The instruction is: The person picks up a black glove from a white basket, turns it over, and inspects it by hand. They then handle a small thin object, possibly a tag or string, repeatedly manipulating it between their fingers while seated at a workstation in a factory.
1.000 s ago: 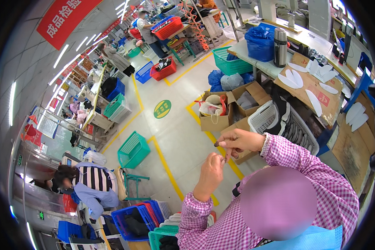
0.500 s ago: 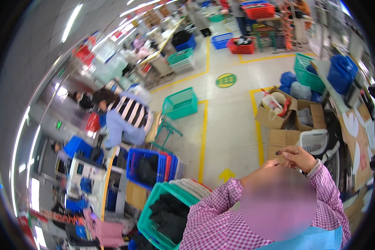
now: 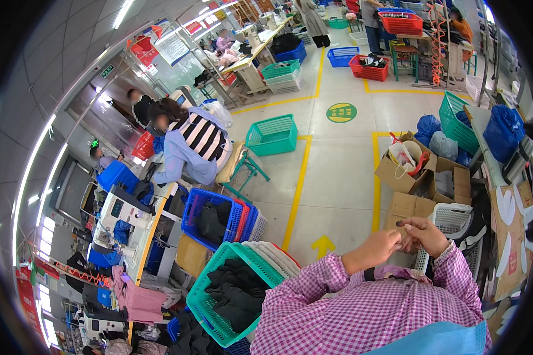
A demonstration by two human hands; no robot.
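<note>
Since half a second ago my view swung back down: left hand (image 3: 378, 244) and right hand (image 3: 423, 234) now meet, fingertips pinching a small dark piece (image 3: 400, 223) above the white basket (image 3: 450, 220), so the fiddling continues.

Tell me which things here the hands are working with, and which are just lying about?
In hand:
left hand
right hand
small dark piece, pinched at the fingertips

Lying about:
white basket
cardboard boxes
green basket of dark cloth
blue crate
</note>
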